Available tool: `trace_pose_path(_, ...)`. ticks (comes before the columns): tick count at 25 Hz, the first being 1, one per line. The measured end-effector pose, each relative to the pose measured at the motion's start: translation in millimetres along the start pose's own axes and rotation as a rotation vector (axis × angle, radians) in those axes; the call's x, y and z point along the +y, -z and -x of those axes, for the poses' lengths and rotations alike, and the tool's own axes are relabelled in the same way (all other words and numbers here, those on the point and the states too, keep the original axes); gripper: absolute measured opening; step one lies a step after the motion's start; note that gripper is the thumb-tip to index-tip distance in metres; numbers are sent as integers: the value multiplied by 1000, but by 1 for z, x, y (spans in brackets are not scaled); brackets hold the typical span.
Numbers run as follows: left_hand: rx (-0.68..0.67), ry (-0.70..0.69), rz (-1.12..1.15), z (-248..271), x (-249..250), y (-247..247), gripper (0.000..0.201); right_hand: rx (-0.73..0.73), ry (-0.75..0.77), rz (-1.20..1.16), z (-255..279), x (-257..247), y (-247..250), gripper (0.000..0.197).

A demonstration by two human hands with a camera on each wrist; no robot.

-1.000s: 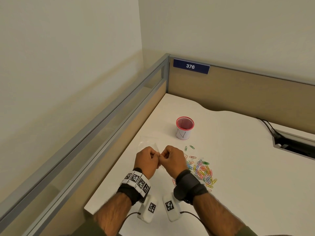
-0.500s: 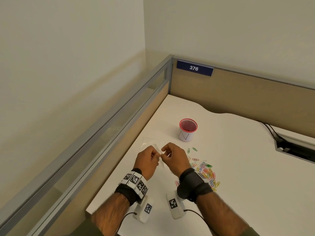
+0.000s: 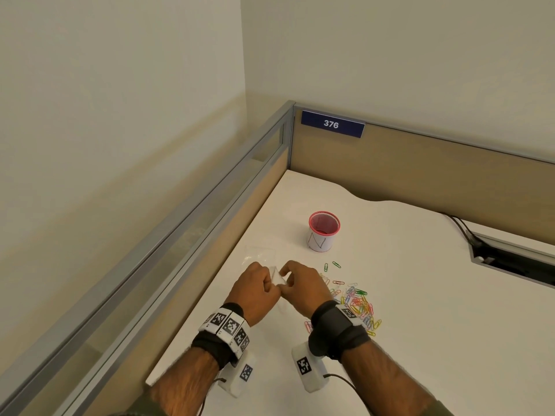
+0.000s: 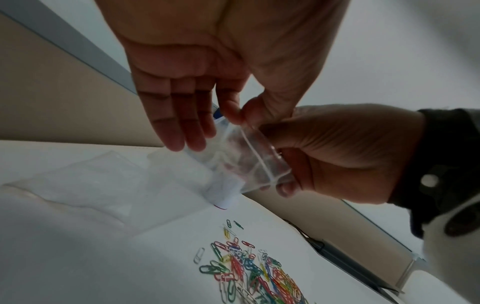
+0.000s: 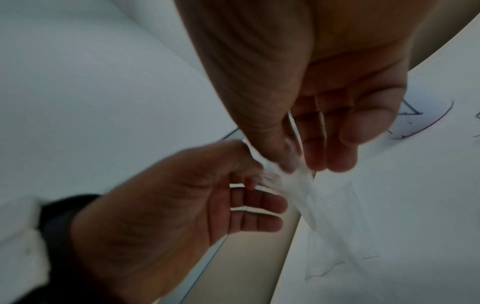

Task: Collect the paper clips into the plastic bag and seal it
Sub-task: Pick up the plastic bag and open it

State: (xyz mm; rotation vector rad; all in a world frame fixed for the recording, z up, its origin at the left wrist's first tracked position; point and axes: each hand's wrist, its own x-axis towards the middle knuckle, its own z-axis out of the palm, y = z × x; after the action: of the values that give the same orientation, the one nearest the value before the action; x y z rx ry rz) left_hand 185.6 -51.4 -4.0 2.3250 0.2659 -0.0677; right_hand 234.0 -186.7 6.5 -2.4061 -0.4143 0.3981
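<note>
Since the earlier frame, left hand (image 3: pixel 257 291) and right hand (image 3: pixel 301 288) have been parted slightly, plastic bag (image 4: pixel 249 156) mouth pinched between them at lower centre over white desk (image 3: pixel 420 295), bag contents indiscernible, paper clips (image 3: pixel 357 304) partly hidden by the right wrist.

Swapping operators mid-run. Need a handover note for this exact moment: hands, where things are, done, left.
Left hand: pinches one lip of the plastic bag at its mouth.
Right hand: pinches the opposite lip; the two hands hold the bag just above the desk, mouth apparently being pulled apart.
Paper clips: loose pile on the desk, right of the hands, a few strays toward the pink-rimmed cup. None visible in the bag.
More clear plastic lies flat on the desk beyond the hands.
Done: bag picked up.
Left: open it fully, collect all clips into it, seal.
</note>
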Motion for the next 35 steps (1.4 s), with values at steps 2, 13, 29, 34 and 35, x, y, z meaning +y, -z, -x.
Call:
trace_pose_path(2, 0, -57, 2, -1, -1, 1, 23, 77, -30, 25, -3, 3, 0, 14)
trace_pose_path(13, -38, -266, -128, -13, -28, -19, 103, -10, 42, -151, -2, -5, 9, 17)
trace_pose_path(29, 82, -171, -142, -29, -34, -20, 36, -6, 181, 265, 11, -30, 6, 27)
trace_pose_path(34, 136, -79, -159, -26, -38, -25, 44, 7, 183, -3, 14, -31, 2, 17)
trace_pose_path(35, 127, -68, -149, -25, -39, -24, 43, -11, 175, -47, 15, -31, 1, 17)
